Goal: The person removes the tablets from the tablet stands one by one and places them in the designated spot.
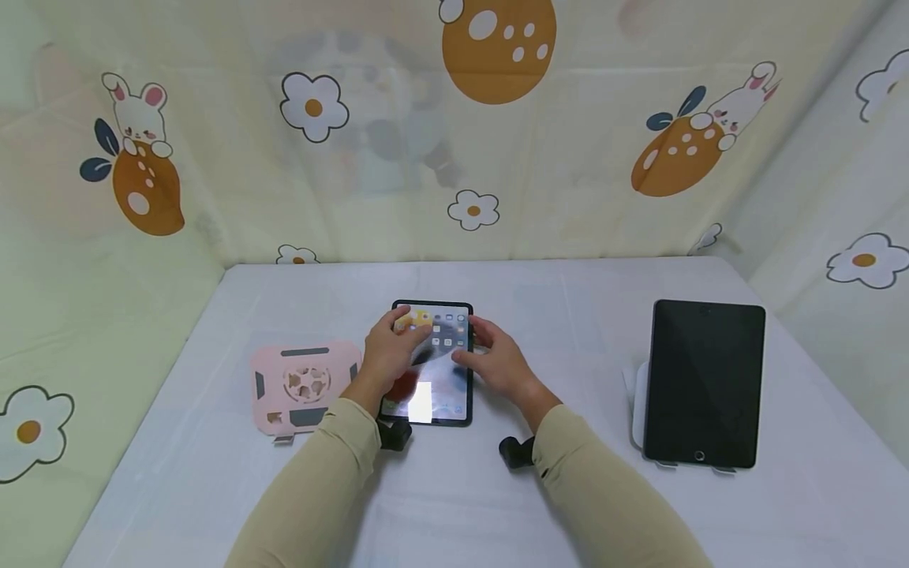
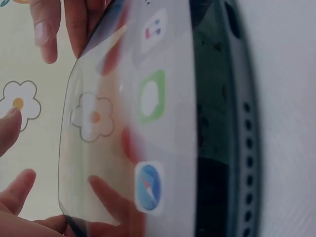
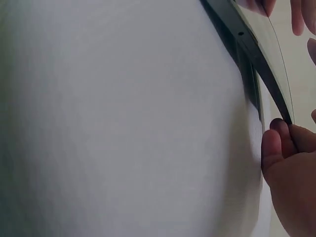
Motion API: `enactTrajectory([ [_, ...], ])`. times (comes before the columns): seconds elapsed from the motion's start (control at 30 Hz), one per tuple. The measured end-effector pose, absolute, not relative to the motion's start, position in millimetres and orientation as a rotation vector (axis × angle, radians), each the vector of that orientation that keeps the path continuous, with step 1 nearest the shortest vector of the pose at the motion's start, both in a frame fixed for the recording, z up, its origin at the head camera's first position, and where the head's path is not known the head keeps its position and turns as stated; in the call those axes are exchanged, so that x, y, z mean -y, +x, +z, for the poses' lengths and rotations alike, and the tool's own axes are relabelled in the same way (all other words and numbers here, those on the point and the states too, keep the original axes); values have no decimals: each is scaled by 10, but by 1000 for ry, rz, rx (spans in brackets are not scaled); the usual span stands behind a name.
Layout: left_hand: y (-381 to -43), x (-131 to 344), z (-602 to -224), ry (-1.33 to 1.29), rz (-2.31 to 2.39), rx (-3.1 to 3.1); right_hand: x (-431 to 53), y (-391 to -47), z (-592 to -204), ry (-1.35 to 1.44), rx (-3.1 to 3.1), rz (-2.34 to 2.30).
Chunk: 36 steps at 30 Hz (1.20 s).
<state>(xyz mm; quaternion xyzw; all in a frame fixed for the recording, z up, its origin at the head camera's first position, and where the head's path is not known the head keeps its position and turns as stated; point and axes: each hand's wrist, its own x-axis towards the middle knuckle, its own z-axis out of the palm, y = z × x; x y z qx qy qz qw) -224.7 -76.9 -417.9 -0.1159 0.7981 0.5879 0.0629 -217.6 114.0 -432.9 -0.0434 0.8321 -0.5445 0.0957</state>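
Observation:
In the head view a tablet point(image 1: 443, 379) with a lit screen and dark frame stands between both hands. Its far end looks raised above the white table in the right wrist view. My left hand point(image 1: 389, 356) holds the left edge, thumb over the screen. At the upper right edge my right hand point(image 1: 503, 364) holds it, with curled fingers point(image 3: 272, 145) against the border and the thumb off the glass. App icons and the tablet's speaker-hole edge point(image 2: 248, 148) show large in the left wrist view. Fingers behind the tablet are partly hidden.
To the left a pink tablet case point(image 1: 270, 406) with a round cut-out pattern rests on a small grey foot. On the right a black tablet point(image 1: 703, 379) with a home button leans on a stand, a white object point(image 1: 639, 406) behind it. Patterned curtains point(image 1: 398, 229) border the table.

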Motion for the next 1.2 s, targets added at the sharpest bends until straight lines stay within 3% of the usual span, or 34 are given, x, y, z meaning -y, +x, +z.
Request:
enactTrajectory([
  [0.67, -2238, 720, -4221, -595, 1713, -2466, -1024, -2174, -4344, -234, -2507, -1500],
  [1.2, -2225, 706, -4201, -529, 1652, -2555, -1043, -2226, -4330, -248, -2554, -1392],
])
